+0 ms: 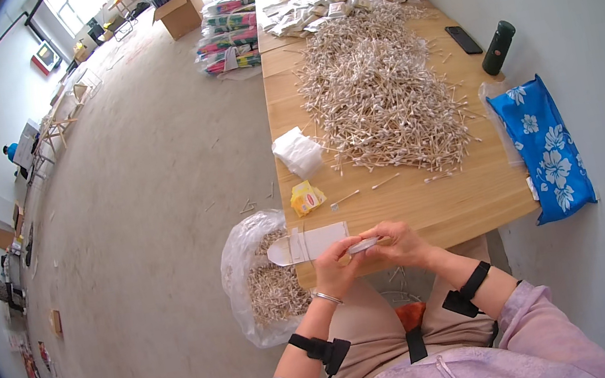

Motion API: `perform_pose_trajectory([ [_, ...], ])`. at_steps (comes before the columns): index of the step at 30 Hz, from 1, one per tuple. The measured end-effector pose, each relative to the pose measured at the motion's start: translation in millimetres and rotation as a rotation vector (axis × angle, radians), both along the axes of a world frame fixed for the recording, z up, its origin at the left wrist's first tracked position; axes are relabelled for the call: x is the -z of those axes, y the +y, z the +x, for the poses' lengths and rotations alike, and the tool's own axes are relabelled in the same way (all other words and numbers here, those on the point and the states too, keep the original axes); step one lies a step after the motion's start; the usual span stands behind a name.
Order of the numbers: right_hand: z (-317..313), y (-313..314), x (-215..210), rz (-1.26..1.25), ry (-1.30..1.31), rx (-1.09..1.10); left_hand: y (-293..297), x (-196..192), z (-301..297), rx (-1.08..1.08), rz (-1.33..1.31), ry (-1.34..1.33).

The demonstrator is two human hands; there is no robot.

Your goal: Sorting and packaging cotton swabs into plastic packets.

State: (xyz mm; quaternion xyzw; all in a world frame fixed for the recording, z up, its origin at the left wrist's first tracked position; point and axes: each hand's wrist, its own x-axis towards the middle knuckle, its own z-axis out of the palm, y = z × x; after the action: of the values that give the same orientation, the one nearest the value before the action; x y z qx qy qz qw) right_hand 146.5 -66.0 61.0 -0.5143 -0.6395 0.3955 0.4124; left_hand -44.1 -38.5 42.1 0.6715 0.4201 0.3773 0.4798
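Observation:
At the near edge of the wooden table [496, 207], my left hand [336, 265] and my right hand [403, 244] meet, fingers closed on a small white packet [363, 245]. What is in the packet cannot be made out. Just left of my hands lies a flat white piece with a rounded end [320, 242], reaching over the table's left edge. Beyond it are a small stack of yellow cards [306, 198], a few loose cotton swabs [386, 181] and a pile of thin white bags [298, 152]. A large heap of cotton swabs [381, 86] covers the table's middle.
On the floor at the table's left stands a clear plastic bag of cotton swabs [236, 281]. Filled packets [311, 8] pile up at the far end. Along the wall side are a phone [463, 40], a dark green bottle [498, 47] and a blue flowered pouch [547, 150].

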Motion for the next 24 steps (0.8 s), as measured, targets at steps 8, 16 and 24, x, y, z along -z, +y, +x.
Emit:
perform_pose_trajectory([
  [8, 2.5, 4.0, 1.0, 0.076, -0.051, -0.001, -6.1, 1.6, 1.2, -0.057, 0.077, 0.079],
  [16, 3.9, 2.5, 7.2, -0.006, 0.139, -0.036, -8.3, -8.9, 8.5, -0.058, -0.018, -0.098],
  [24, 1.7, 1.3, 11.7, 0.046, -0.048, -0.056, -10.3, 8.8, 1.5, -0.079, -0.049, -0.005],
])
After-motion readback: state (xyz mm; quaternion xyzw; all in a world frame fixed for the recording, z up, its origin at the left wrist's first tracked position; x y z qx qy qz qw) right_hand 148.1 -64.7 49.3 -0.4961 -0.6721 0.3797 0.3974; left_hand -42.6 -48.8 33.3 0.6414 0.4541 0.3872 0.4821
